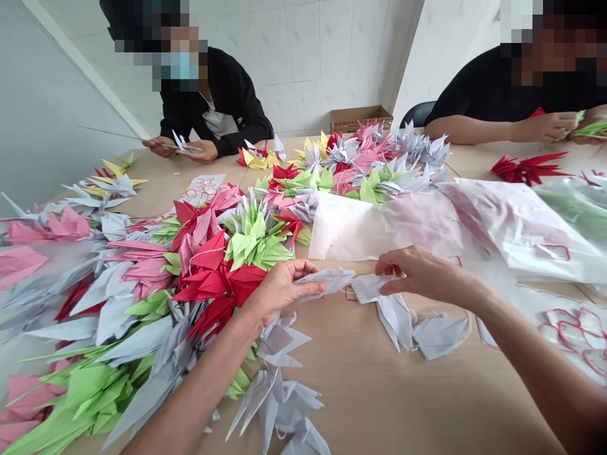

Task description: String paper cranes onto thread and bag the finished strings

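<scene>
My left hand pinches one wing of a pale grey folded paper crane just above the wooden table. My right hand pinches the crane's other end, and more grey cranes hang below it, apparently on a string. Both hands are closed on the paper, about a hand's width apart. Loose grey cranes lie under my left forearm.
A long heap of red, pink, green, grey and yellow cranes covers the table's left and middle. Translucent plastic bags lie at right. Two other people sit across, handling cranes. A cardboard box stands behind.
</scene>
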### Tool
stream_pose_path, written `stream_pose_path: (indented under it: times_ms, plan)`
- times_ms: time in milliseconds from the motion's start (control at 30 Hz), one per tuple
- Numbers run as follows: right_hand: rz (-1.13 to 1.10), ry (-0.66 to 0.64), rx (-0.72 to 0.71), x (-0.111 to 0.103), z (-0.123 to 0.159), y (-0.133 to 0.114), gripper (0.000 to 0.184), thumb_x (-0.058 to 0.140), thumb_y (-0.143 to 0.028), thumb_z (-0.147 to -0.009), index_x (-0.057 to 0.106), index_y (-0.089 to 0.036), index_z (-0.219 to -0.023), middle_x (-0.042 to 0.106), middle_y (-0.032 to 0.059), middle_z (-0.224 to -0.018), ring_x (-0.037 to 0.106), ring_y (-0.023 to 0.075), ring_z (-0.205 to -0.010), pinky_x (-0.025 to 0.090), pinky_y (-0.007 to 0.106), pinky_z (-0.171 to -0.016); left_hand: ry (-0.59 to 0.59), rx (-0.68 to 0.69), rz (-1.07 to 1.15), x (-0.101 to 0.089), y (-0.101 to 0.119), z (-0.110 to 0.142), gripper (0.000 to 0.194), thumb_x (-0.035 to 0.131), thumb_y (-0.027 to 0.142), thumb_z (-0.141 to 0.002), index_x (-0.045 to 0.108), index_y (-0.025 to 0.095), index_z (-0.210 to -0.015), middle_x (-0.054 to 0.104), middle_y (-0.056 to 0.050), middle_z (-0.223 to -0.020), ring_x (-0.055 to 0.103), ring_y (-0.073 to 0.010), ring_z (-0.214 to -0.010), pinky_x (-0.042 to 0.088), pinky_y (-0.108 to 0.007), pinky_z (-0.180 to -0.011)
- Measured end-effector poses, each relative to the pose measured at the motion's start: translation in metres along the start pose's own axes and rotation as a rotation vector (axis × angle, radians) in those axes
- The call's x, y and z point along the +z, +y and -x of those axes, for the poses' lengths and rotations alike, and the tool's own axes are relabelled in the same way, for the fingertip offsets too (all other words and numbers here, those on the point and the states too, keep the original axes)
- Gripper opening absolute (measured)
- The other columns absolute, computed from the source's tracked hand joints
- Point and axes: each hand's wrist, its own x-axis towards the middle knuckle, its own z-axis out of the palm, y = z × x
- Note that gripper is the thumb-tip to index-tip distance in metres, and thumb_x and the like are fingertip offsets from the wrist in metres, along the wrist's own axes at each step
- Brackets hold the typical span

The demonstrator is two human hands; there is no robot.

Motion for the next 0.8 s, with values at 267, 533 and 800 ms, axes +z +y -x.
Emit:
stream_pose_path:
  times_ms: [267, 533, 800]
  plan:
    - [-0.205, -0.006, -0.021, -0.008, -0.004, 0.004, 0.021, 0.054, -0.036, -0.079, 0.062, -0.019, -0.070, 0.056, -0.0023, -0.061, 0.048, 0.0104, -0.055, 0.034, 0.023, -0.051, -0.268, 0.059, -0.381, -0.009, 0.009, 0.010, 0.021, 0.065, 0.020, -0.067, 0.055, 0.017, -0.085, 0.060, 0.001, -0.081, 0.054, -0.0119, -0.073, 0.039, -0.020, -0.062]
    - [-0.450, 0.059, -0.031, -0.011, 0.003, -0.014, 0.022, 0.055, -0.039, -0.079, 0.063, -0.018, -0.082, 0.058, -0.0010, -0.063, 0.049, 0.0110, -0.056, 0.036, 0.023, -0.050, -0.268, 0.098, -0.399, -0.006, 0.012, 0.013, 0.043, 0.075, 0.029, -0.061, 0.062, 0.019, -0.101, 0.061, 0.001, -0.080, 0.052, -0.0115, -0.064, 0.037, -0.019, -0.054]
    - [-0.506, 0.149, -0.034, -0.007, 0.007, -0.028, 0.018, 0.058, -0.036, -0.078, 0.063, -0.018, -0.079, 0.060, -0.0004, -0.064, 0.049, 0.0106, -0.057, 0.036, 0.022, -0.048, -0.006, 0.061, -0.135, 0.009, 0.001, 0.006, 0.034, 0.073, 0.038, -0.064, 0.061, 0.016, -0.087, 0.063, -0.002, -0.078, 0.057, -0.0134, -0.069, 0.042, -0.023, -0.063]
